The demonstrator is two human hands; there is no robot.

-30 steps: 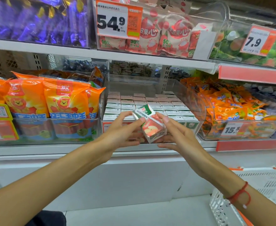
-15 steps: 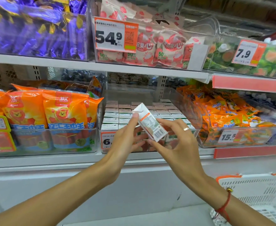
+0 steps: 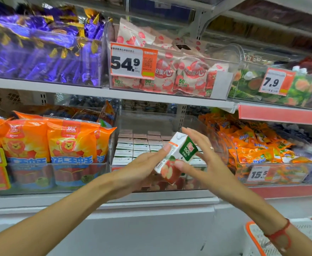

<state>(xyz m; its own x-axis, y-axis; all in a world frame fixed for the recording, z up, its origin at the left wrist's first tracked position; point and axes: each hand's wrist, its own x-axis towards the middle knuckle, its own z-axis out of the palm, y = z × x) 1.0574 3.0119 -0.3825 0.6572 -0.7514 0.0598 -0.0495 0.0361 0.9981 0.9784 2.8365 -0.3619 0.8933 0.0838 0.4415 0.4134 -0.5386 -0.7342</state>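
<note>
A small juice carton (image 3: 177, 156), white and green with apples printed on it, is held tilted in front of the middle shelf. My left hand (image 3: 142, 167) holds it from the left and below, thumb along its white side. My right hand (image 3: 205, 159) touches its lower front with the thumb, while the straight, spread fingers stand behind it. A clear bin (image 3: 133, 150) right behind holds several rows of the same cartons.
Orange sausage bags (image 3: 70, 141) fill the bin to the left and orange snack packs (image 3: 253, 145) the bin to the right. The upper shelf holds purple sweets (image 3: 40, 52) and pink packets behind a 54.9 price tag (image 3: 131, 61). A white shopping basket (image 3: 258, 235) sits at lower right.
Both hands have turned the carton: its green and apple face now shows again after the white barcode side. The right hand's fingers have spread and straightened. The view has tilted up.
</note>
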